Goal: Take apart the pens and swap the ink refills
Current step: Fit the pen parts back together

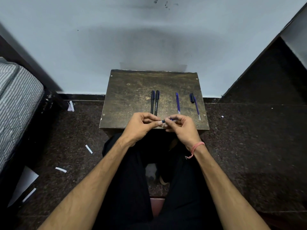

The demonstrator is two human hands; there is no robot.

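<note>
My fingers (159, 124) on both hands pinch one pen (163, 121) at its joint — a slip could drop it among the loose refills (178, 102) just beyond.

White print runs along barrel of right-hand black pen (156, 103) on surface; too small, unreadable.

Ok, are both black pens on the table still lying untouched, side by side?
Yes, the two black pens lie side by side on the table, beyond the left hand and right hand.
</note>
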